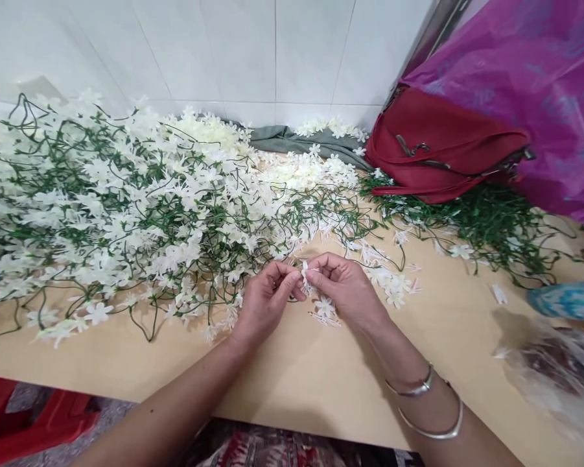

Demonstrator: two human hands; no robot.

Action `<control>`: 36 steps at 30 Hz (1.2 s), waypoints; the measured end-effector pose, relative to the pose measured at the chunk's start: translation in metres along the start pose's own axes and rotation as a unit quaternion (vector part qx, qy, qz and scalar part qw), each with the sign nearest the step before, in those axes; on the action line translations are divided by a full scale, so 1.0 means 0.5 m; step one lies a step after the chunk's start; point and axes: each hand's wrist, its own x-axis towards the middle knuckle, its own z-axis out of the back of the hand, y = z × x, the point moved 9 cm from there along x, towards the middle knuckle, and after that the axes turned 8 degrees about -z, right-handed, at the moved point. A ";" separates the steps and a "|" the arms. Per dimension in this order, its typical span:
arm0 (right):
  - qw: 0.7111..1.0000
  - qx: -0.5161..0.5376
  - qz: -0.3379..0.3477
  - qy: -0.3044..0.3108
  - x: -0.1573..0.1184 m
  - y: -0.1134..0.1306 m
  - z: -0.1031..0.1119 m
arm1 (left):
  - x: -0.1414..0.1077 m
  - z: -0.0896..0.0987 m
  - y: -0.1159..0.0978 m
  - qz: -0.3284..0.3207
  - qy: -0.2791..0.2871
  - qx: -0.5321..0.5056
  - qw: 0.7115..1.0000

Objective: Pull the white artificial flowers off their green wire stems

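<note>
In the middle of the head view, my two hands meet just above the table. My right hand (pixel 345 285) pinches a small white artificial flower (pixel 306 274) between thumb and fingertips. The thumb and forefinger of my left hand (pixel 269 295) close on the same flower from the other side; its lower part is hidden by the fingers. Below them, a loose white flower (pixel 325 307) lies on the table with several thin white stamens (pixel 325 320). More white petals (pixel 391 285) rest to the right of my right hand.
A large heap of white flowers on green wire stems (pixel 126 214) covers the table's left side. Green stems (pixel 486 220) lie at the right under a red bag (pixel 447 143) and a purple plastic bag (pixel 529 78). A clear plastic bag (pixel 564 370) sits near the right edge.
</note>
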 end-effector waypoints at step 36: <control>0.864 -0.415 0.225 -0.174 0.008 0.064 0.034 | -0.020 0.027 -0.069 -0.168 -0.108 0.095 0.975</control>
